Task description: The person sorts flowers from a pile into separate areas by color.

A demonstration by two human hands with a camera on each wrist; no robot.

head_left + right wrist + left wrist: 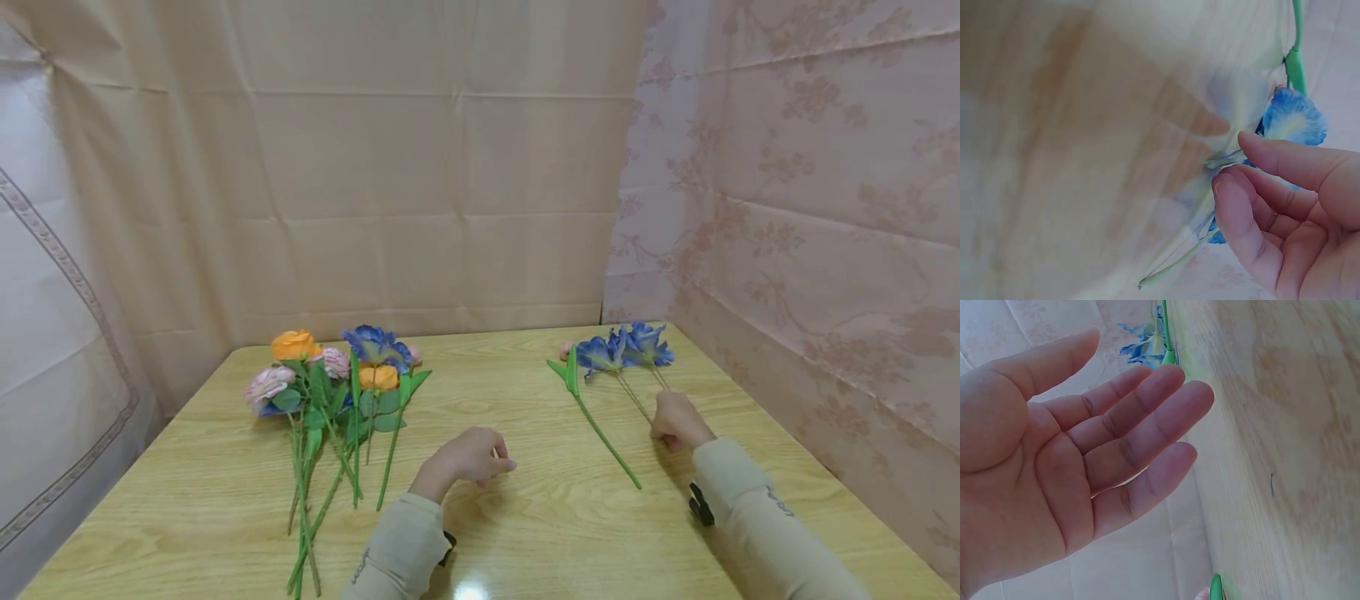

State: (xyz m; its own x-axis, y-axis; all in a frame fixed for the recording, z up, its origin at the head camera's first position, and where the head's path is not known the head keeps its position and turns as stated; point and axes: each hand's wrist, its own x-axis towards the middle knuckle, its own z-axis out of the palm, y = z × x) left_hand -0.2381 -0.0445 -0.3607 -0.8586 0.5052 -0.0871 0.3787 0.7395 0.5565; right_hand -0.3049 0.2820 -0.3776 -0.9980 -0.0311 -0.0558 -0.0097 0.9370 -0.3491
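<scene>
My right hand (pixel 678 421) is low over the right side of the table. Its thumb and fingertips pinch the stem of an artificial blue iris (pixel 597 354), whose stem end pokes out past the fingertips in the right wrist view. Beside that bloom lies a second blue iris (pixel 648 343); its stem (pixel 1172 270) rests on the table. To their left is a tulip (pixel 592 421) with a pink head and green leaves. My left hand (pixel 472 454) hovers near the table's middle, palm bare in the left wrist view (pixel 1029 475), fingers loosely bent, holding nothing.
On the left, a loose pile of artificial flowers includes orange roses (pixel 296 344), pink blooms (pixel 270 385) and a blue iris (pixel 377 347), stems toward the front. The wooden table (pixel 517 533) meets a beige curtain (pixel 435 208) behind and a floral cloth (pixel 817 250) at right.
</scene>
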